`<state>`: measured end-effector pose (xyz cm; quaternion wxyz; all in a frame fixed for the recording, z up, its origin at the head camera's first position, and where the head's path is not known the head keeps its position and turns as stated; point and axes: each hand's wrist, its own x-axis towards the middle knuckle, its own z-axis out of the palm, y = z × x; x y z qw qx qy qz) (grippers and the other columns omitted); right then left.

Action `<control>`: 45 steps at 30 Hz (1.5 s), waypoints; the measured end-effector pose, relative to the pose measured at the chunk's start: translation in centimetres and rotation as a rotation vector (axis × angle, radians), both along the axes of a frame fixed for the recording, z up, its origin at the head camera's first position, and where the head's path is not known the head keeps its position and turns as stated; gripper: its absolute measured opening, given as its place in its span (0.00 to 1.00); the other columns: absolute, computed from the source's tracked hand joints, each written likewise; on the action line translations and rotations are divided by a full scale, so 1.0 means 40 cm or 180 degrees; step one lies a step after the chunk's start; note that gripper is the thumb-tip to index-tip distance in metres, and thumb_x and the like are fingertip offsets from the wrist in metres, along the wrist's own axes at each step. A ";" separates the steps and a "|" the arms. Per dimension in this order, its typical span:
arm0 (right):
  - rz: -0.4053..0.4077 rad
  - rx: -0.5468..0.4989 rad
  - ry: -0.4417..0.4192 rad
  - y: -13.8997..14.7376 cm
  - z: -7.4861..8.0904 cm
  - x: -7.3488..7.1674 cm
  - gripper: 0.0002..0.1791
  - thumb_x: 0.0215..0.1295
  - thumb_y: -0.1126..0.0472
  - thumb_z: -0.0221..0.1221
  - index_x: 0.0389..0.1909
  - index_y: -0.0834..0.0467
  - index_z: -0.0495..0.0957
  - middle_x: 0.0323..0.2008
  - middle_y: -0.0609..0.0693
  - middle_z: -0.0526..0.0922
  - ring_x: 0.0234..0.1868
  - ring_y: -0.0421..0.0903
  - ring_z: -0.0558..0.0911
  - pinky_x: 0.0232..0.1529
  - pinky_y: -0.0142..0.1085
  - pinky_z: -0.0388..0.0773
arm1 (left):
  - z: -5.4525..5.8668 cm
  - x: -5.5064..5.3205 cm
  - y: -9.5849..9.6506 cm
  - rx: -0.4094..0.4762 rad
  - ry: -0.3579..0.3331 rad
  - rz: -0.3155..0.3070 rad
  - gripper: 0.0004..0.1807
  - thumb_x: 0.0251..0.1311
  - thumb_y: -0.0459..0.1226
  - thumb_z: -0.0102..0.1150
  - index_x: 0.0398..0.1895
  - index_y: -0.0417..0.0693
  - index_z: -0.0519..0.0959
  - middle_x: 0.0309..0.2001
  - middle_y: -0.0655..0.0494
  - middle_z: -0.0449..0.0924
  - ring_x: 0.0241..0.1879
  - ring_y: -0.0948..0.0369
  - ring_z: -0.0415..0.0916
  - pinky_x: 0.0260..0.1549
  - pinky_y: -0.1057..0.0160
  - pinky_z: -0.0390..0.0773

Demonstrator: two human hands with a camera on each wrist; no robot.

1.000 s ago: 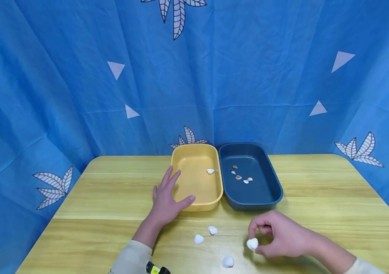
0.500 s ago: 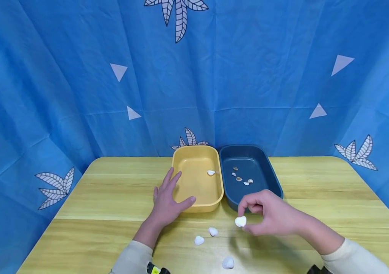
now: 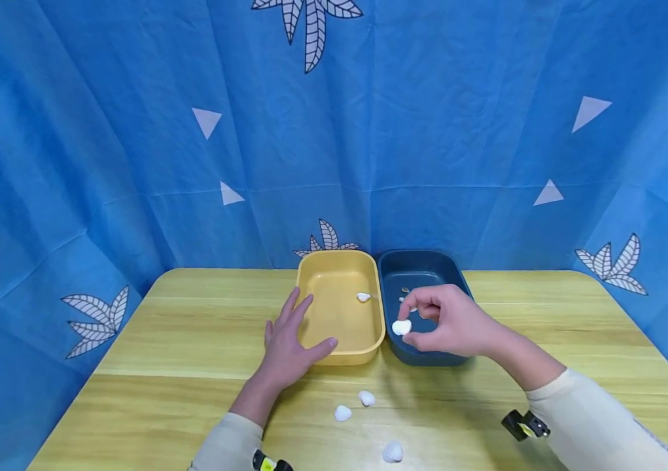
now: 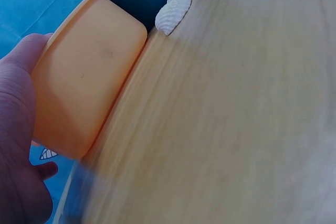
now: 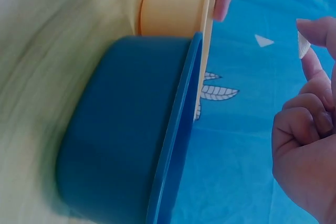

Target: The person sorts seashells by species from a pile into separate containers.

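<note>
My right hand pinches a white seashell between thumb and index finger, above the near part of the dark blue bin. In the right wrist view the same seashell shows edge-on at the fingertips, and the other fingers are curled in. My left hand rests with spread fingers at the left side and near corner of the yellow bin, thumb over its rim. One white seashell lies in the yellow bin. Small brownish shells lie in the blue bin, partly hidden behind my right hand.
On the wooden table, in front of the bins, lie three white seashells: one shell, another shell beside it, and a third shell closer to me. A blue patterned curtain hangs behind the table.
My right hand has lifted the white seashell from low over the table and carried it forward and left, over the blue bin. The left hand has stayed at the yellow bin.
</note>
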<state>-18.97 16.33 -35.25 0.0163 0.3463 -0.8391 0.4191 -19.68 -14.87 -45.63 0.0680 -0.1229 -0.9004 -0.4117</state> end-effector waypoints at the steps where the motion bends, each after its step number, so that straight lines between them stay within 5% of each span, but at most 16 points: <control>1: -0.0020 -0.0011 0.0009 -0.003 -0.001 -0.009 0.13 0.52 0.63 0.75 0.33 0.46 0.82 0.18 0.37 0.52 0.18 0.39 0.56 0.29 0.33 0.65 | -0.001 0.000 0.000 0.0000 0.0000 0.0002 0.51 0.54 0.62 0.66 0.78 0.56 0.59 0.80 0.62 0.39 0.75 0.49 0.48 0.66 0.32 0.30; 12: -0.0290 -0.0035 -0.0137 -0.043 -0.004 -0.085 0.12 0.53 0.66 0.73 0.33 0.48 0.82 0.16 0.41 0.56 0.16 0.43 0.58 0.26 0.37 0.61 | -0.008 -0.004 -0.001 0.0014 0.0036 0.0022 0.50 0.54 0.62 0.67 0.78 0.56 0.59 0.80 0.63 0.39 0.75 0.49 0.49 0.66 0.32 0.30; 28: -0.0531 -0.0135 -0.0154 -0.127 -0.056 -0.172 0.12 0.52 0.64 0.75 0.35 0.53 0.83 0.16 0.44 0.56 0.17 0.46 0.60 0.26 0.39 0.62 | -0.007 -0.004 -0.005 0.0008 0.0046 -0.0002 0.50 0.54 0.61 0.67 0.78 0.57 0.59 0.80 0.62 0.40 0.74 0.49 0.50 0.66 0.32 0.31; 45: -0.0588 -0.0104 -0.0353 -0.206 -0.100 -0.222 0.11 0.52 0.64 0.74 0.35 0.56 0.83 0.16 0.44 0.57 0.19 0.46 0.61 0.28 0.39 0.62 | -0.007 -0.001 -0.008 0.0057 0.0108 -0.0043 0.50 0.54 0.61 0.67 0.77 0.55 0.61 0.80 0.61 0.41 0.74 0.49 0.51 0.65 0.30 0.31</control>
